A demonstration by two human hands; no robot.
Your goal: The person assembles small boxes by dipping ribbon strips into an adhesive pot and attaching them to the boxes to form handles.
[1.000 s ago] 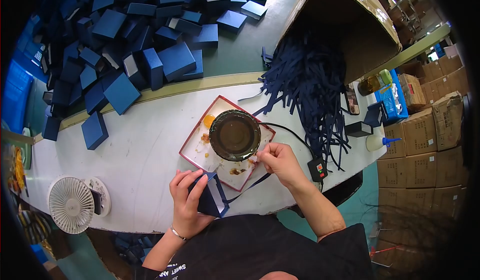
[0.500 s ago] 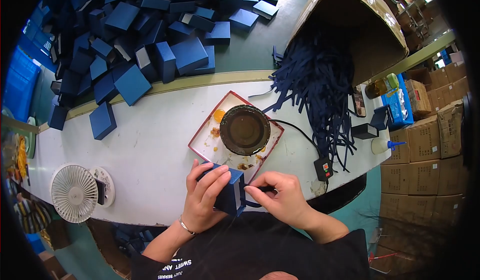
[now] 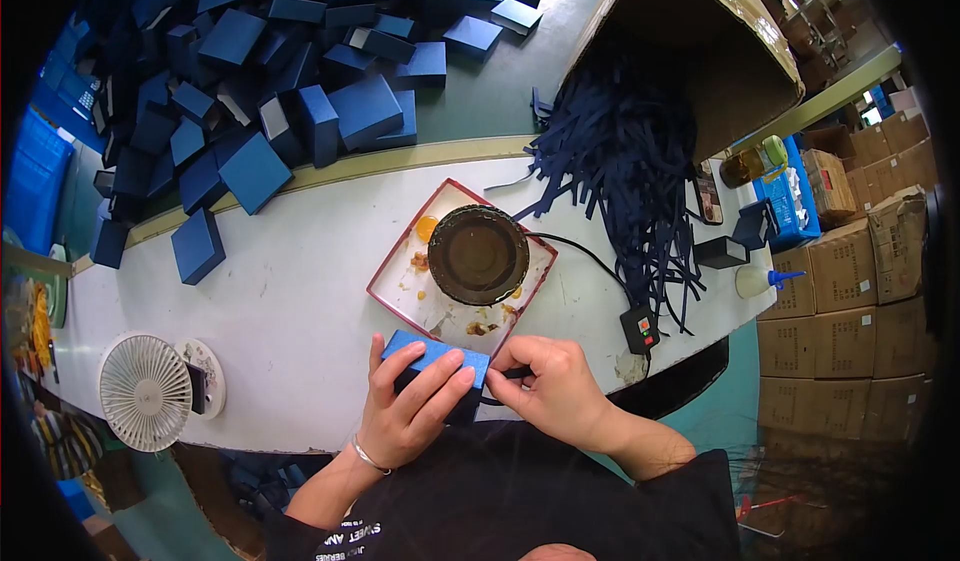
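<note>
Your L hand (image 3: 403,404) is gripping the blue box (image 3: 437,349) over the bench's (image 3: 270,361) near edge, long axis running upper L to lower R; R hand (image 3: 548,378) is pinching a dark strip (image 3: 518,372) alongside. Shirt (image 3: 470,496) is showing "SWEET", inverted.

held box (image 3: 437,348) smooth, glossy; ribbons (image 3: 625,161) matt cloth; carton (image 3: 740,101) cardboard, tape (image 3: 745,6) glossy; fan (image 3: 147,396) plastic.

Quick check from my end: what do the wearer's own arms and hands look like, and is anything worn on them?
The left hand and right hand are ungloved. A slim, silver-coloured metal bracelet circles the left wrist; the right wrist is bare. The black fabric shirt has short sleeves and white lettering on its left side.
</note>
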